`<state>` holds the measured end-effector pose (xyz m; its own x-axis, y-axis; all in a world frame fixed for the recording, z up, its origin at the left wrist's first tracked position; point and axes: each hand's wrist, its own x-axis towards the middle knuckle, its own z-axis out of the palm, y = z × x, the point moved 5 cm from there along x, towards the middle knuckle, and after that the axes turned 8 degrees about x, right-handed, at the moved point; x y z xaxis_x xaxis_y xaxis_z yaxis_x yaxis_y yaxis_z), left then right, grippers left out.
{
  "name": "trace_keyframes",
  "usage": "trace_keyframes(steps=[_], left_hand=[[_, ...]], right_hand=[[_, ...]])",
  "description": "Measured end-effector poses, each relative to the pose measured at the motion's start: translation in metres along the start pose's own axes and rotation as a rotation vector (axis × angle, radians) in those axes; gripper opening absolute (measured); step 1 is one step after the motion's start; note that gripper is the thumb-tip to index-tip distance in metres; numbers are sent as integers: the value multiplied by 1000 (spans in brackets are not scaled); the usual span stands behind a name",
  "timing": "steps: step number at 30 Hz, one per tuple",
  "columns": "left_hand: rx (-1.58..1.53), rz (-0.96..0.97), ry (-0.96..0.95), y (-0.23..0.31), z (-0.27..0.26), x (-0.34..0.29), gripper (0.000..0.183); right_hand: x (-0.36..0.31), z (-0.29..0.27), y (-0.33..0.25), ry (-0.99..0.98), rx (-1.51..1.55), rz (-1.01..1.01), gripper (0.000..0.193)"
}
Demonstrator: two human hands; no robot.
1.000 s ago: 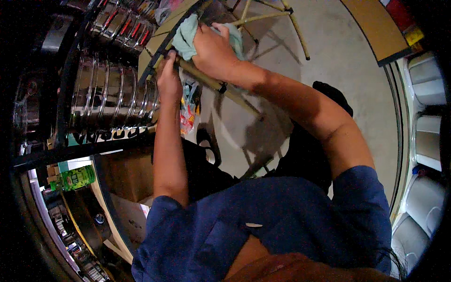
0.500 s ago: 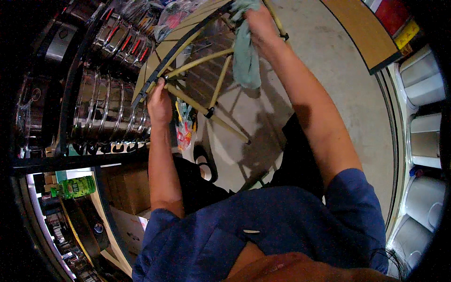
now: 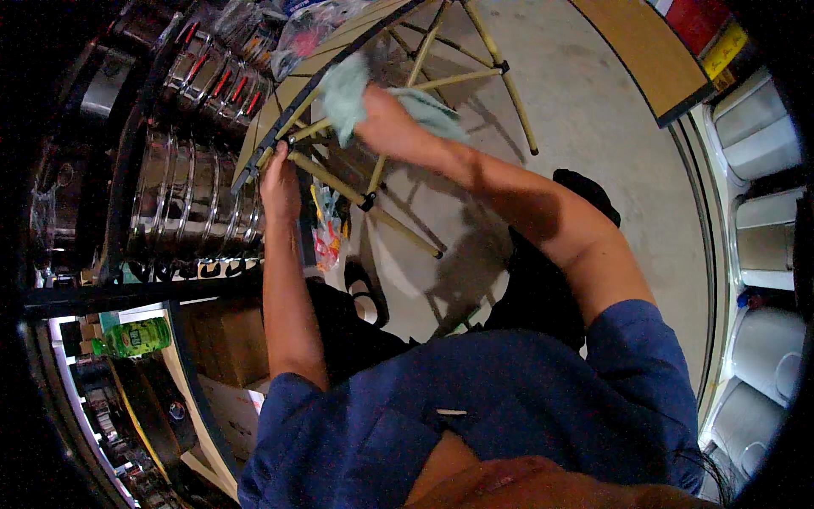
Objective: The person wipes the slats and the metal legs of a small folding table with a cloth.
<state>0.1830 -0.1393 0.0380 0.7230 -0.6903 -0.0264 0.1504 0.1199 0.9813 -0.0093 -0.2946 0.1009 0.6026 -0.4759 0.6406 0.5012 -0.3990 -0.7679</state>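
Observation:
A folding table with a slatted tan top, a dark edge and yellowish tubular legs is tilted up in front of me. My left hand is closed on the corner of its edge nearest me, thumb on the rim beside a leg joint. Bunched in my right hand is a pale green cloth, pressed against the dark edge of the tabletop. A loose end of the cloth trails behind the wrist. My right fingers are mostly hidden by the cloth.
Shiny metal pots fill a rack on the left. Below them are a green bottle and cardboard boxes. White containers line the right side, near a brown board. A colourful plastic package lies under the table.
My right hand has swept the cloth left and nearer along the table's edge, toward my left hand. The left hand keeps its hold, and the table has shifted slightly left.

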Motion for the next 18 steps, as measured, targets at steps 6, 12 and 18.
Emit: trace_keyframes(steps=[6, 12, 18], left_hand=[[30, 44, 86, 10, 16, -16, 28], [423, 410, 21, -7, 12, -8, 28], [665, 563, -33, -12, 6, -8, 24]], right_hand=[[-12, -48, 32, 86, 327, 658, 24], [-10, -188, 35, 696, 894, 377, 18], [28, -174, 38, 676, 847, 519, 38]])
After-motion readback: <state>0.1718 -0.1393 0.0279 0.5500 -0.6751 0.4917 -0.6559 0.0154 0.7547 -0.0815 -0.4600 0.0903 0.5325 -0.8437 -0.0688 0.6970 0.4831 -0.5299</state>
